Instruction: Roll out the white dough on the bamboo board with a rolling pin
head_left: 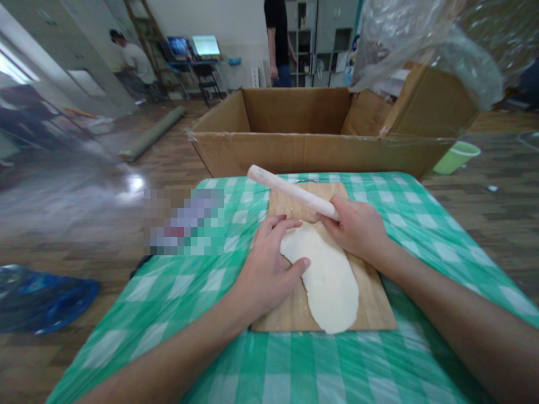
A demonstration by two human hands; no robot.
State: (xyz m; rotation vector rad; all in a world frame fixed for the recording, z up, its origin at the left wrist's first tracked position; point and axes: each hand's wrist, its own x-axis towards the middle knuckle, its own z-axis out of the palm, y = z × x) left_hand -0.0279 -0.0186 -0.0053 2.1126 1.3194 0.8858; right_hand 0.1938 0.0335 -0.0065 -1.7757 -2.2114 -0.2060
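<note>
A flat, elongated sheet of pale dough [330, 280] lies on a wooden cutting board [273, 315], its lower end reaching the board's near edge. My right hand [360, 227] grips one end of a pale wooden rolling pin [290, 192]. The pin slants up to the left above the board's far part. At the dough's left edge is my left hand [269, 269], fingers spread, thumb over the dough and fingertips by its upper left side. It does not appear to grasp the dough. A metal handle [306, 181] shows at the board's far end.
The table wears a green-and-white checked cover [236, 359]. A blurred-out item [185, 221] lies at its left. Beyond stands a large open cardboard box [295, 151] with plastic wrap [425, 45]. A green bin [457, 157] is at right. Two people are in the background.
</note>
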